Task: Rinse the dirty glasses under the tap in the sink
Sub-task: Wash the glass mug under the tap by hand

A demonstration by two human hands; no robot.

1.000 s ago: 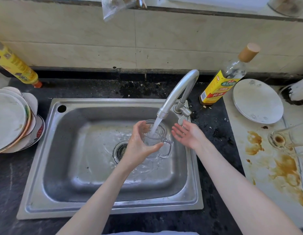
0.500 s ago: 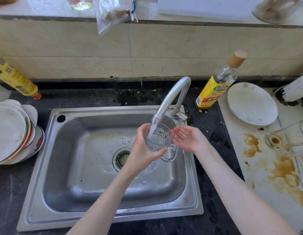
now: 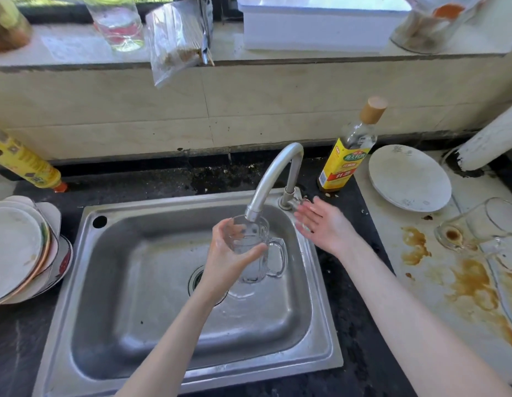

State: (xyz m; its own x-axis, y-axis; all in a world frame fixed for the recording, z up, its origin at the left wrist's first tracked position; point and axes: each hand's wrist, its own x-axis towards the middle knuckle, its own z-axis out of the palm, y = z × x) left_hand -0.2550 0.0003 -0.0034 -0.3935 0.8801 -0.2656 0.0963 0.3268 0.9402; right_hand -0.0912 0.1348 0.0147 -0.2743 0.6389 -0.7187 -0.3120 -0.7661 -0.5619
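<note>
A clear glass mug [image 3: 253,253] with a handle on its right side is held upright over the sink [image 3: 312,285], its mouth right under the tap spout [image 3: 270,179]. The mug sits above the basin's back half, just right of the drain [image 3: 196,279], and water ripples on the steel floor beneath it. The left hand [image 3: 229,253] grips the mug's body, fingers curled round the far side and thumb across the near side. The right hand [image 3: 323,222] hangs over the sink's back right corner with its palm turned toward the mug and its fingers straight and slightly spread; its fingertips lie next to the tap's base, and whether they touch it cannot be told. It holds nothing.

On the stained counter [image 3: 438,282] to the right of the sink, a second glass mug [image 3: 478,224] lies on its side near the right edge, brown residue in its bottom and brown spills around it. Behind it rests a white plate [image 3: 409,179], and a bottle with a yellow label and a tan cap [image 3: 349,150] stands at the sink's back right corner. A stack of plates [image 3: 17,247] sits on the dark counter left of the sink, with a yellow bottle [image 3: 22,161] lying tilted behind it against the tiled wall. Up on the ledge are a clear plastic bag [image 3: 174,41], a glass jar [image 3: 118,21] and a white box [image 3: 320,24].
</note>
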